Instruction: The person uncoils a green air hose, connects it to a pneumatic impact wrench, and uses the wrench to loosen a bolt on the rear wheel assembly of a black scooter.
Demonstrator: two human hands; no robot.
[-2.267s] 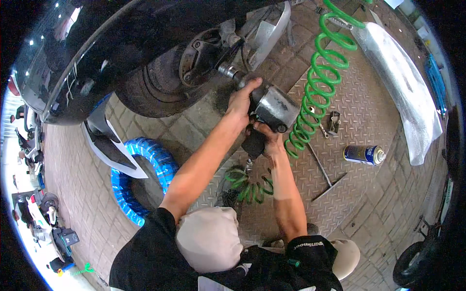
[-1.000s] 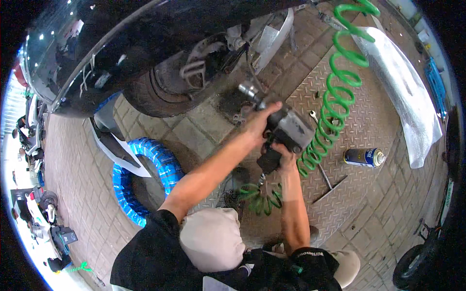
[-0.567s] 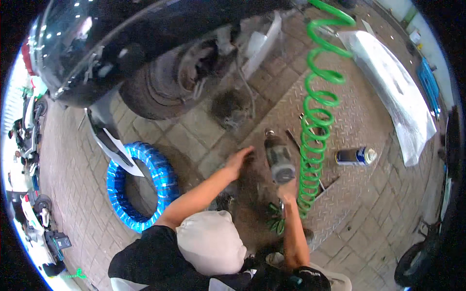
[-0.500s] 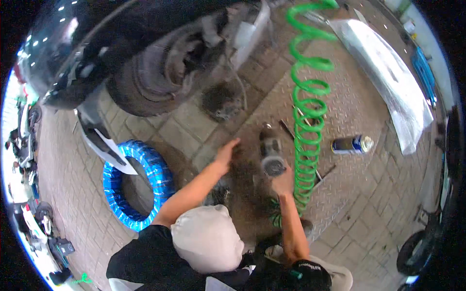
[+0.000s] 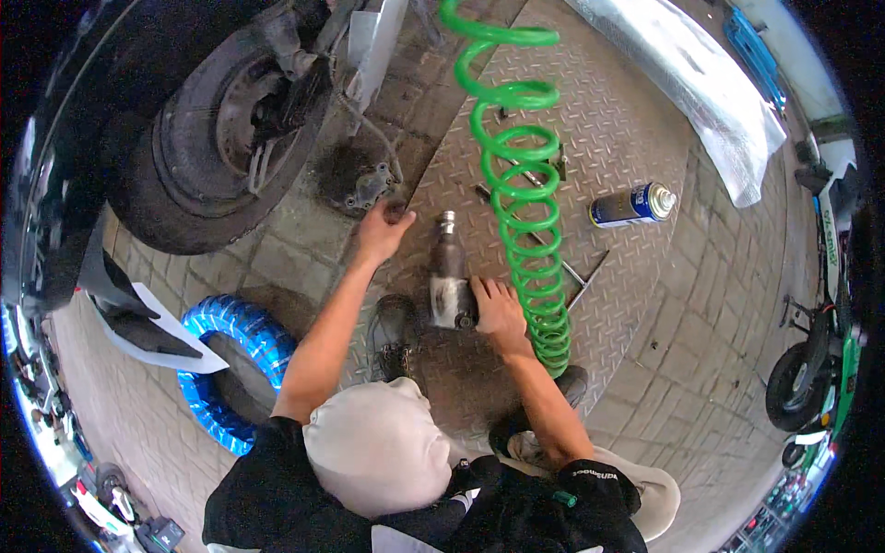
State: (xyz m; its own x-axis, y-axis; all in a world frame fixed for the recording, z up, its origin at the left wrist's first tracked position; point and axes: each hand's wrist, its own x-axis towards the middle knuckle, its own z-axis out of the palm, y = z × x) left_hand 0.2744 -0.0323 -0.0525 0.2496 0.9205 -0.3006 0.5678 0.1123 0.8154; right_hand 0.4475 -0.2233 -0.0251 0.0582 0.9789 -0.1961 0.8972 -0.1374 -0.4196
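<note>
My left hand (image 5: pixel 383 235) reaches up beside a grimy metal part (image 5: pixel 367 184) on the pavement, fingers slightly bent and apart, with no held object visible. My right hand (image 5: pixel 498 313) grips the back of a dark and silver impact wrench (image 5: pixel 450 272), which is down low over the tread plate (image 5: pixel 627 267), socket pointing away from me. Just right of it hangs a coiled green air hose (image 5: pixel 521 143). Above my left hand is a dirty wheel and hub assembly (image 5: pixel 230 138) under a black vehicle body (image 5: pixel 74 157).
A spray can (image 5: pixel 627 205) and a T-handle tool (image 5: pixel 585 281) lie at the right. Silver wrapped sheeting (image 5: pixel 710 92) is beyond them. A blue-wrapped tire (image 5: pixel 221 415) and white-black panel (image 5: pixel 166 332) are left. A motorbike wheel (image 5: pixel 788 387) stands at far right.
The impact wrench has moved down from the wheel to the plate. My left hand let go of it and moved up and left. My view has shifted right.
</note>
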